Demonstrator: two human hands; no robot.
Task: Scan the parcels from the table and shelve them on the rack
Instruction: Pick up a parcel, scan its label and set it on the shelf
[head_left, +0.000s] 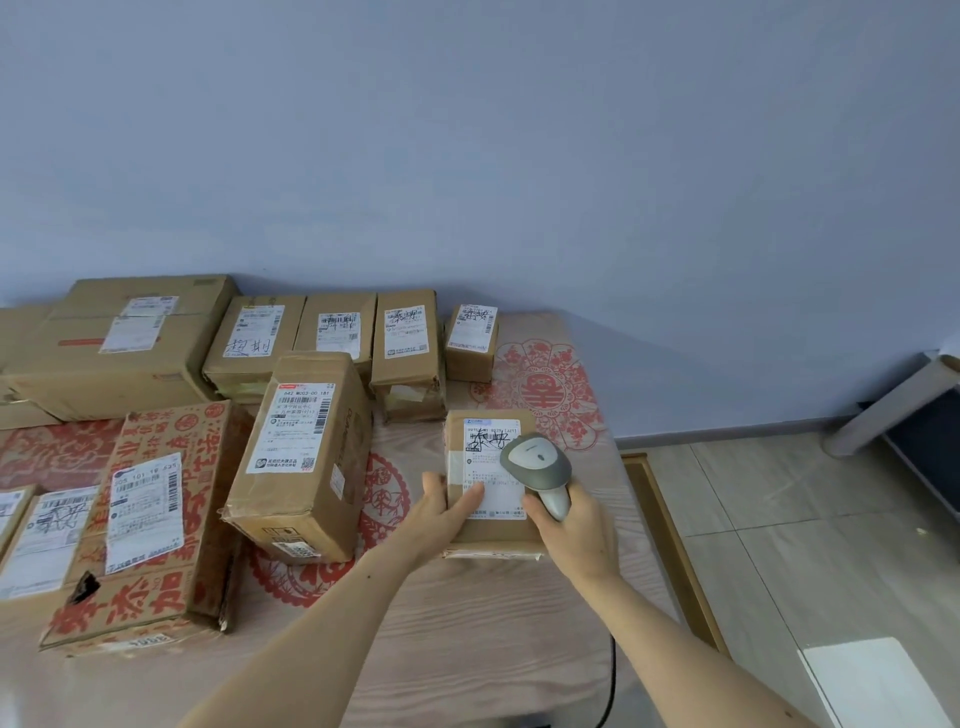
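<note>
A small flat cardboard parcel (493, 532) with a white shipping label lies near the table's right edge. My left hand (444, 512) holds its left side, thumb on the edge and fingers laid over the label. My right hand (571, 530) grips the handle of a grey handheld scanner (537, 465), whose head hovers over the label's barcode. A black cable trails down from the scanner off the table's front edge.
Several other labelled cardboard parcels cover the table (467, 623): a tall box (306, 457) left of my hand, a red-printed carton (150, 525), a row along the wall (405, 343). Tiled floor (805, 545) and a white stand lie to the right. No rack is in view.
</note>
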